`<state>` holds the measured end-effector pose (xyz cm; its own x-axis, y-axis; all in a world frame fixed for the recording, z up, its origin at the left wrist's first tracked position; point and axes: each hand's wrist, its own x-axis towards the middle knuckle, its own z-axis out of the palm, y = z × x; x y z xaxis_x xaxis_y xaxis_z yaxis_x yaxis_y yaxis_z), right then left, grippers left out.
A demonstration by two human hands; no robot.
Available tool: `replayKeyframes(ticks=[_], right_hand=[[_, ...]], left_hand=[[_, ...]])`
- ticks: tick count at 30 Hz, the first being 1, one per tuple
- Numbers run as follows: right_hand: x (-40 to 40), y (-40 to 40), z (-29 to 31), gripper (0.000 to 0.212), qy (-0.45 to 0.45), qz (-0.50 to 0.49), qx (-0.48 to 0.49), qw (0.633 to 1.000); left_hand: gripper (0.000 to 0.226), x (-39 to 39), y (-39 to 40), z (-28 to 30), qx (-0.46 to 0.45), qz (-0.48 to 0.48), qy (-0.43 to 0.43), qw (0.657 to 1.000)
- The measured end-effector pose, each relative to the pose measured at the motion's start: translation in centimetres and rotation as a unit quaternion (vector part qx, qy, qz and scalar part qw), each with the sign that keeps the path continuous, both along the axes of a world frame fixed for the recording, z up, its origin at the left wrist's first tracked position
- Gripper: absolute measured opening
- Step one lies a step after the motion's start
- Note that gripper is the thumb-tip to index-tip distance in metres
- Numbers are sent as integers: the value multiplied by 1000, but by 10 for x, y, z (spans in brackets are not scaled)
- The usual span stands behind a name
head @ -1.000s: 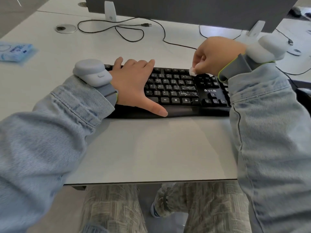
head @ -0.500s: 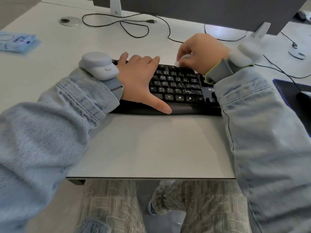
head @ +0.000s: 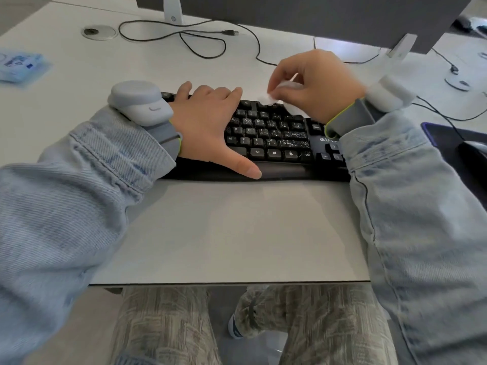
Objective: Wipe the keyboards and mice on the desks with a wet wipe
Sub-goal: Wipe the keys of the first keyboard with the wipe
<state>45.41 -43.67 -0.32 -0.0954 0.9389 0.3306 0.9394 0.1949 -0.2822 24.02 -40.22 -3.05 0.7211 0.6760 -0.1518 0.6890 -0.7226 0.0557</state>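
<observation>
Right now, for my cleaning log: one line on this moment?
left hand flat on keyboard | right hand pinching wipe

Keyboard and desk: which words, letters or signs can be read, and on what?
"Alt": key on the keyboard, bottom row.
"Shift": long key, the row above.
"Ctrl": key at the bottom row's right end.
"K", "M": letter keys.
"au": keyboard brand, the rest hidden by the sleeve.
Wipe packet: blurred, unreadable.

Our left hand (head: 208,122) and right sleeve (head: 400,159) hide both ends of the keyboard (head: 274,138); the mouse (head: 474,150) is cut off at the right edge, and the wipes packet (head: 19,65) is blurred.
</observation>
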Motion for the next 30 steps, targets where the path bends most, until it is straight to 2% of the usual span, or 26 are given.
replayKeyframes(ticks=[3,6,12,16,21,25,30], right_hand=[[-9,3,-5,11,12,25,15,999],[-14,6,-6,13,-41,41,-19,998],[10,-1,7,13,-113,-28,-68,991],[24,-6,13,12,-109,-60,-62,990],[10,-9,12,22,-79,-47,-28,995],[4,-6,5,12,-75,-38,-51,995],[12,-8,5,8,-59,-82,-62,993]], left_hand=[[157,0,2,-1,1,-2,3,1000],[156,0,2,-1,3,-2,6,1000],[160,-1,2,1,-5,3,10,1000],[160,-1,1,1,-7,5,14,1000],[161,0,2,-1,-1,1,12,1000],[161,0,3,-1,-4,3,10,1000],[159,0,3,-1,-3,0,12,1000]])
